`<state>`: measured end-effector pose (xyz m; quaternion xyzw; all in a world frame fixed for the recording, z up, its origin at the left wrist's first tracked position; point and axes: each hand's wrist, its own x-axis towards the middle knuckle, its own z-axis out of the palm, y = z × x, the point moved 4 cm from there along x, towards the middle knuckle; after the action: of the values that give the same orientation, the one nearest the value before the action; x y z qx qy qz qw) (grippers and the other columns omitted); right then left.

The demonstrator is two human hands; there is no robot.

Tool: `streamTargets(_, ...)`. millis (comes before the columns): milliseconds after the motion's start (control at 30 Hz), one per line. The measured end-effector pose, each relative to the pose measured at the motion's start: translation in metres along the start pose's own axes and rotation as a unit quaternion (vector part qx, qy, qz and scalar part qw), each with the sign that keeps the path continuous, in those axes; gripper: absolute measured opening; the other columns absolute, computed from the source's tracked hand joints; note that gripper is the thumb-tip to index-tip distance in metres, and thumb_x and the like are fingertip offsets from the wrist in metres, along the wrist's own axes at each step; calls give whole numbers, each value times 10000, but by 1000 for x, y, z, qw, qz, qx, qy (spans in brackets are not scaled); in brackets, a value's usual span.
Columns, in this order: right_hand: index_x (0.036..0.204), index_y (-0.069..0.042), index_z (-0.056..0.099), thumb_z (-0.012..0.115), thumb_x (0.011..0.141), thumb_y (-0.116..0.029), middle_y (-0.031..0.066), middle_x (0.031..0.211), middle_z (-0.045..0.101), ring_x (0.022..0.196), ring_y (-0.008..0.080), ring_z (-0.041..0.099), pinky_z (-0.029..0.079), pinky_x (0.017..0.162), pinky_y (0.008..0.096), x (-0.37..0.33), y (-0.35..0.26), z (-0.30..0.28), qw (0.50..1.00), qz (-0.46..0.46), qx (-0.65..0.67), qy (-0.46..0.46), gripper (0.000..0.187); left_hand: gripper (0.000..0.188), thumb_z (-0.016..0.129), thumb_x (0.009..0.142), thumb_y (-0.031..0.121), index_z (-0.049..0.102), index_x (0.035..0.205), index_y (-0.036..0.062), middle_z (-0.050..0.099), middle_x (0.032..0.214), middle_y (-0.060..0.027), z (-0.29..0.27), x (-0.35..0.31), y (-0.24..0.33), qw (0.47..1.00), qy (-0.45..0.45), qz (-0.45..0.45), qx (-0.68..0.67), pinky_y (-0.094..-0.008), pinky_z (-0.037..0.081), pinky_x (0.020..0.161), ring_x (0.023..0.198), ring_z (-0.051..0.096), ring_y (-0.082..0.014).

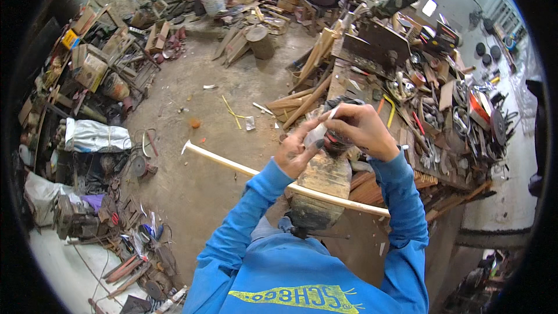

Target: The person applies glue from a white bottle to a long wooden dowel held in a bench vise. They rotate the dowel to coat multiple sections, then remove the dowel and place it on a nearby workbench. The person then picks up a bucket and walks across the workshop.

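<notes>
Bright blue long-sleeved sweatshirt [273,261], kinda baggy, creased sleeves [232,221], matching blue cuffs [274,173], plus a yellow pennant print [302,297] with blue lettering across the front.

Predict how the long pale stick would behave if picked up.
The long pale stick is probably light, being thin. It looks wooden, so likely fairly stiff. Held near one end, its length might make it tip.
</notes>
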<state>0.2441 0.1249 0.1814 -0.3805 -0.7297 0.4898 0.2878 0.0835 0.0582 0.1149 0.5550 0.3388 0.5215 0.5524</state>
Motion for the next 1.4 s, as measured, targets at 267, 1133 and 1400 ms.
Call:
streamTargets(267, 1123, 8, 595, 550, 870, -60, 177, 910, 692, 855, 282, 683, 538, 754, 372, 21, 107, -28, 959, 92, -261, -64, 266, 405, 595, 950, 202, 490, 1264, -30, 646, 1088, -184, -1, -4, -11, 989, 42, -24, -143, -337, 581, 815, 951, 671, -225)
streamTargets(1133, 806, 74, 617, 670, 664, -15, 286, 869, 640, 898, 427, 632, 517, 767, 427, 37, 184, -13, 869, 66, -480, -100, 176, 291, 614, 882, 55, 545, 1162, 91, 572, 806, 46, -41, -195, -97, 940, 306, -45, -140, -205, 439, 530, 634, 516, -55)
streamTargets(1400, 893, 42, 686, 680, 850, -126, 93, 761, 687, 687, 124, 626, 488, 642, 267, 4, 81, -8, 963, 70, -212, 154, 174, 158, 637, 867, 140, 498, 930, 100, 499, 642, -4, -163, -274, -102, 897, 423, -106, -71, -218, 380, 427, 500, 467, -73)
